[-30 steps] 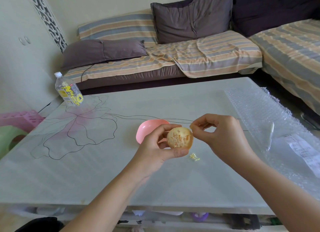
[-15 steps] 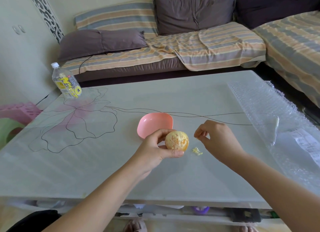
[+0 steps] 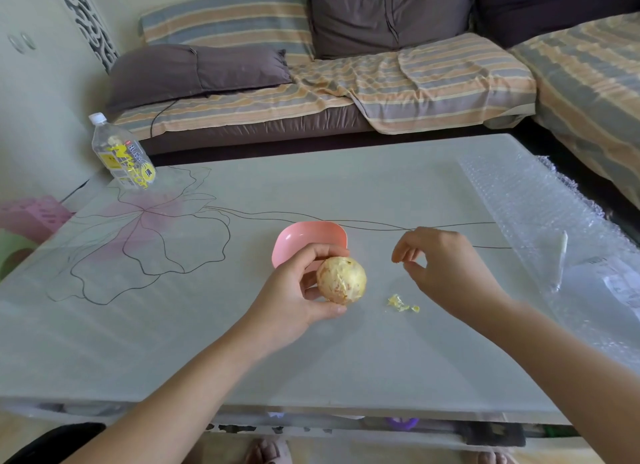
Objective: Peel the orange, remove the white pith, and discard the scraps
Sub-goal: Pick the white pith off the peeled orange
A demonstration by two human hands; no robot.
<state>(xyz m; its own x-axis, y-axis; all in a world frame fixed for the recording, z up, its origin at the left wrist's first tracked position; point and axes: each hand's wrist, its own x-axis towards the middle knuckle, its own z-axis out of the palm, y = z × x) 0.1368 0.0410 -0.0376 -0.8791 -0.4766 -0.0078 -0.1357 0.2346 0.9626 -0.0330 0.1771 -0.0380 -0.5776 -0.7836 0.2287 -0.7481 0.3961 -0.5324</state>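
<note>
I see the peel off — left hand [image 3: 294, 297] grips the orange [image 3: 341, 280], pith patches left. Right hand [image 3: 440, 269] at its 3 o'clock, loosely curled, empty. Scraps [image 3: 400, 303] at 5 o'clock — undiscarded.

Legible markings: none can be read in full.
The clear plastic bottle [image 3: 121, 152] at the far left corner of the table carries a label [image 3: 133, 164] with large yellow lettering and a small dark panel of white characters; at this size the letters blur and no word or brand can be made out. The white paper sheet [image 3: 621, 285] on the bubble wrap [image 3: 526, 200] at the right shows printed lines, too small to read.
</note>
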